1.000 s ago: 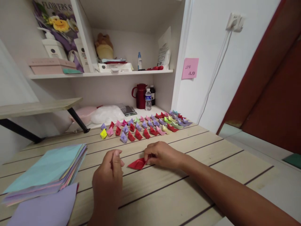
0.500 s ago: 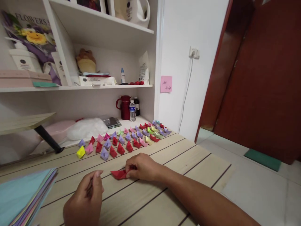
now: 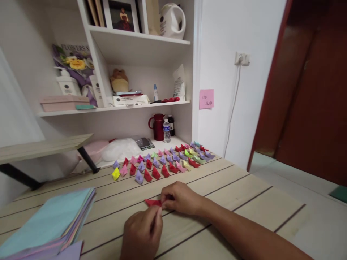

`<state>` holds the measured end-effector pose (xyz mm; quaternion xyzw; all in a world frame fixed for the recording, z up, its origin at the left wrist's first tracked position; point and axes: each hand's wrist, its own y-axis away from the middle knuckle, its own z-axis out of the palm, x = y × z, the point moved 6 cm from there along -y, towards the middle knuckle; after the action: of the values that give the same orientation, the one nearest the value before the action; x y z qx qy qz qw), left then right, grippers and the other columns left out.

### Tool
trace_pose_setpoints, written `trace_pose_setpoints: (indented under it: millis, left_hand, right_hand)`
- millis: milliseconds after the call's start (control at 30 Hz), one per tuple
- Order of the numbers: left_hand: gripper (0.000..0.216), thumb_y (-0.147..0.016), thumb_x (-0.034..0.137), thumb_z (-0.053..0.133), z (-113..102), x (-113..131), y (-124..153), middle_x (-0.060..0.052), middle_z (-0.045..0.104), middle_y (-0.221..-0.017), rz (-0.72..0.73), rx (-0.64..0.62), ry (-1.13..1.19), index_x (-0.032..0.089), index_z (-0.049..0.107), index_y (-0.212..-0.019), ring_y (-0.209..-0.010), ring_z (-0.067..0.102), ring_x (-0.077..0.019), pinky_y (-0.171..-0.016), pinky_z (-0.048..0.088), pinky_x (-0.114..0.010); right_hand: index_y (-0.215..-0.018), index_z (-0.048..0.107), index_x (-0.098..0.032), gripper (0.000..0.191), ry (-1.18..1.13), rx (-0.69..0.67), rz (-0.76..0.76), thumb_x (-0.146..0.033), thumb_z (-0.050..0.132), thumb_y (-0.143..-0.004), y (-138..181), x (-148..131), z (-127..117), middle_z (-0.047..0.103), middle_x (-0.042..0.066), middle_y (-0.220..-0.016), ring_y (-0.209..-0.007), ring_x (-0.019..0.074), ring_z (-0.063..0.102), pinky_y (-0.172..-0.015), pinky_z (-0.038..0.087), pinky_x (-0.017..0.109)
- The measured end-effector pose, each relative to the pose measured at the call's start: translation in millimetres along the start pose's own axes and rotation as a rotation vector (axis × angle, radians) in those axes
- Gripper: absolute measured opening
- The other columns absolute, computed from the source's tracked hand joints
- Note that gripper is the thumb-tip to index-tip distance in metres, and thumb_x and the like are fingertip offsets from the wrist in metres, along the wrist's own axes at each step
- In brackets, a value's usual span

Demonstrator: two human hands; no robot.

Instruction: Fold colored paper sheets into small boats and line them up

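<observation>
A red folded paper boat (image 3: pixel 153 202) lies low over the wooden table, its pointed left end sticking out. My right hand (image 3: pixel 180 198) pinches its right end between thumb and fingers. Close in front, my left hand (image 3: pixel 143 231) is closed, thumb and forefinger pressed together at the boat's near edge; its fingers cover part of the red paper. Beyond both hands, rows of finished paper boats in red, purple, pink, yellow and green stand on the table, among them a yellow boat (image 3: pixel 115 174) and a purple boat (image 3: pixel 139 177).
A stack of coloured paper sheets (image 3: pixel 54 216) lies at the table's left. Behind it stands a small raised shelf (image 3: pixel 46 146) on black legs. Along the back are a clear plastic bag (image 3: pixel 121 149), a dark red jug (image 3: pixel 158 127) and a water bottle (image 3: pixel 166 131).
My left hand has moved right and up to the red boat, from apart to touching it. My right hand keeps its pinch on the boat. The view has turned left.
</observation>
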<state>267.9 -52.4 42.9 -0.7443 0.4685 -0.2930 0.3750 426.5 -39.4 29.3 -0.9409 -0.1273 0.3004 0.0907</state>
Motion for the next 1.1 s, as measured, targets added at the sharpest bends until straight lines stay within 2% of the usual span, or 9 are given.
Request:
trace_pose_setpoints:
  millis: [167, 333, 500, 733, 867, 967, 1033, 1100]
  left_hand:
    - [0.027, -0.092, 0.025, 0.049, 3, -6, 1, 0.004, 0.058, -0.049, -0.149, -0.03, 0.024, 0.023, 0.065, -0.07, -0.043, 0.054, -0.0103, -0.049, 0.037, -0.023]
    - [0.028, -0.095, 0.032, 0.047, -8, -39, 4, 0.004, 0.058, -0.051, -0.478, 0.062, 0.041, 0.021, 0.065, -0.076, -0.043, 0.051, -0.0097, -0.049, 0.039, -0.019]
    - [0.031, -0.094, 0.039, 0.044, -10, -55, 6, 0.007, 0.049, -0.042, -0.651, 0.073, 0.066, 0.022, 0.064, -0.077, -0.041, 0.05, -0.0115, -0.047, 0.04, -0.02]
    - [0.031, -0.093, 0.04, 0.043, -8, -52, 5, 0.007, 0.044, -0.041, -0.662, 0.039, 0.087, 0.023, 0.064, -0.078, -0.041, 0.044, -0.0109, -0.046, 0.036, -0.02]
    - [0.035, -0.091, 0.04, 0.044, -3, -31, 6, 0.006, 0.041, -0.045, -0.533, -0.028, 0.094, 0.023, 0.062, -0.066, -0.043, 0.037, -0.01, -0.049, 0.031, -0.023]
    - [0.044, -0.09, 0.042, 0.039, 5, -15, 9, 0.004, 0.04, -0.047, -0.443, -0.108, 0.089, 0.023, 0.051, -0.052, -0.047, 0.037, -0.0107, -0.055, 0.032, -0.026]
    - [0.046, -0.093, 0.042, 0.035, 5, -18, 10, 0.003, 0.04, -0.048, -0.48, -0.135, 0.04, 0.023, 0.05, -0.054, -0.048, 0.038, -0.0113, -0.057, 0.033, -0.026]
    - [0.044, -0.096, 0.038, 0.032, 1, -29, 12, 0.004, 0.042, -0.05, -0.585, -0.148, -0.051, 0.023, 0.054, -0.061, -0.048, 0.04, -0.0123, -0.055, 0.031, -0.026]
  right_hand:
    - [-0.093, 0.074, -0.021, 0.019, -0.045, -0.034, 0.0, -0.026, 0.078, -0.075, 1, 3, 1, 0.071, -0.003, -0.074, -0.066, 0.0127, 0.061, -0.059, 0.038, 0.02]
    - [-0.102, 0.072, -0.023, 0.034, -0.063, -0.061, 0.01, -0.019, 0.081, -0.069, 2, 4, -1, 0.067, -0.005, -0.074, -0.066, 0.0122, 0.06, -0.06, 0.038, 0.02]
    - [-0.1, 0.072, -0.022, 0.028, -0.069, -0.064, 0.025, -0.021, 0.079, -0.072, 2, 10, -1, 0.067, -0.004, -0.074, -0.067, 0.0125, 0.06, -0.061, 0.038, 0.02]
    - [-0.079, 0.072, -0.019, 0.003, -0.096, -0.056, 0.017, -0.018, 0.072, -0.076, 2, 15, -1, 0.07, -0.003, -0.069, -0.064, 0.0125, 0.061, -0.059, 0.038, 0.02]
    - [-0.077, 0.073, -0.019, 0.007, -0.11, -0.046, -0.003, -0.014, 0.068, -0.076, 2, 10, -1, 0.072, -0.002, -0.072, -0.066, 0.013, 0.064, -0.061, 0.041, 0.02]
    - [-0.078, 0.073, -0.019, 0.011, -0.114, -0.027, 0.005, -0.012, 0.066, -0.076, 1, 9, -2, 0.072, -0.002, -0.072, -0.066, 0.0129, 0.063, -0.061, 0.041, 0.02]
    - [-0.082, 0.073, -0.018, 0.009, -0.115, -0.009, 0.026, -0.014, 0.066, -0.077, 1, 10, -2, 0.07, -0.002, -0.07, -0.064, 0.0128, 0.061, -0.059, 0.04, 0.02]
    - [-0.088, 0.073, -0.018, 0.01, -0.116, 0.01, 0.051, -0.018, 0.068, -0.079, 1, 13, -2, 0.068, -0.002, -0.07, -0.062, 0.0127, 0.059, -0.057, 0.038, 0.02]
